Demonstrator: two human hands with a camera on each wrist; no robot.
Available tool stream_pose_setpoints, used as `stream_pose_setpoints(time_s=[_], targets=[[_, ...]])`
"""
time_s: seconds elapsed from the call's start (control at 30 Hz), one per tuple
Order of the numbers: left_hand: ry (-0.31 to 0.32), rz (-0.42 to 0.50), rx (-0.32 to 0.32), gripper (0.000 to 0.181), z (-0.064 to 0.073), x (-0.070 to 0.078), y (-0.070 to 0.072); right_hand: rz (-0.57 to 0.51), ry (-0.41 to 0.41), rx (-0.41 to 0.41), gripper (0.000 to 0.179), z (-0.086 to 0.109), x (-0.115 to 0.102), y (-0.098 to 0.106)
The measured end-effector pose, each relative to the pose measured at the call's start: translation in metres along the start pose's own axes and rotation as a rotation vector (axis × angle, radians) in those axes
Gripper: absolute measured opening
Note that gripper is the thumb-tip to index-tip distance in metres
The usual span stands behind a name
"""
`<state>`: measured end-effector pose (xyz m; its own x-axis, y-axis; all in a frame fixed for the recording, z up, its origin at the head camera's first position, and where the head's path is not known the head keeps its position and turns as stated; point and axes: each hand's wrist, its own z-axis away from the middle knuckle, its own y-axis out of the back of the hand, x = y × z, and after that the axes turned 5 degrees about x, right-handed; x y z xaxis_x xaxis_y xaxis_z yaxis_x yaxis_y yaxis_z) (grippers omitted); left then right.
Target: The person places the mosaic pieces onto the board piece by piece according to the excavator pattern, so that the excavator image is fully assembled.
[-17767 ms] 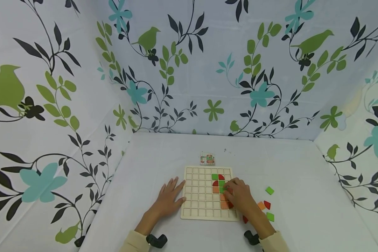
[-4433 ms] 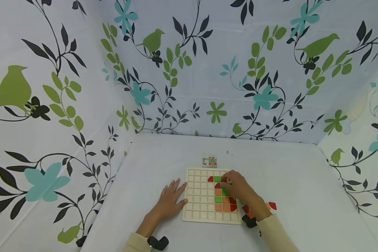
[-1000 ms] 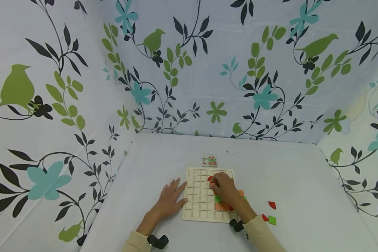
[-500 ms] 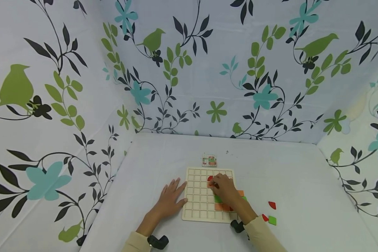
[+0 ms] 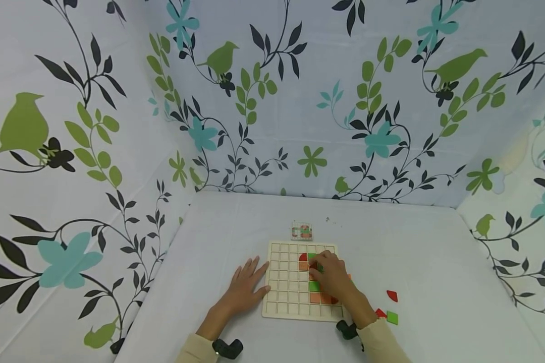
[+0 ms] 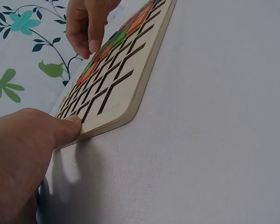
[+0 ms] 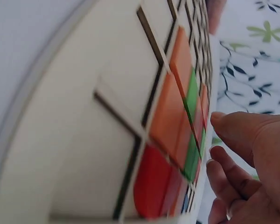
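A wooden grid board point(image 5: 281, 285) lies on the white cloth, with coloured tiles in its right half. My left hand point(image 5: 245, 288) lies flat at the board's left edge, its thumb point(image 6: 67, 129) touching the rim in the left wrist view. Over the tiles hovers my right hand point(image 5: 335, 275), hiding part of them. In the right wrist view its thumb point(image 7: 233, 128) and fingers stand apart, nothing visible between them. An orange tile point(image 5: 303, 265) sits just below a red quarter-round tile point(image 5: 303, 257). Further down are a green tile point(image 5: 315, 286) and orange tiles point(image 5: 315, 298).
Right of the board lie a loose red quarter-round piece point(image 5: 392, 296), another red piece point(image 5: 380, 313) and a green square point(image 5: 392, 317) close to it. A small pattern card point(image 5: 302, 231) stands behind the board. Leaf-printed cloth point(image 5: 263, 151) walls the table.
Over the longer span, tiles on the board have increased and loose ones decreased. Lately my right hand has shifted right from the orange tile, which now shows in its cell. My left hand stays put.
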<state>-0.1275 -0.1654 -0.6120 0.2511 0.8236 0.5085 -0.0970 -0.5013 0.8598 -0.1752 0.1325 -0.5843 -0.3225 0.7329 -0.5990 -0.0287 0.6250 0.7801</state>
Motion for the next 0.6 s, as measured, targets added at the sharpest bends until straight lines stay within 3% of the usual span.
stream_pose_setpoints(time_s=[0.27,0.43,0.6], targets=[[0.008,-0.003,-0.011,0.066,-0.003,0.001,-0.002,-0.060,-0.348,-0.056,0.030,0.011,0.036,0.044],[0.009,-0.004,0.001,0.065,-0.002,0.003,0.000,-0.055,-0.403,-0.114,0.032,0.021,0.054,0.061],[-0.001,0.002,0.007,0.065,-0.001,0.005,0.001,-0.055,-0.399,-0.143,0.024,0.023,0.064,0.061]])
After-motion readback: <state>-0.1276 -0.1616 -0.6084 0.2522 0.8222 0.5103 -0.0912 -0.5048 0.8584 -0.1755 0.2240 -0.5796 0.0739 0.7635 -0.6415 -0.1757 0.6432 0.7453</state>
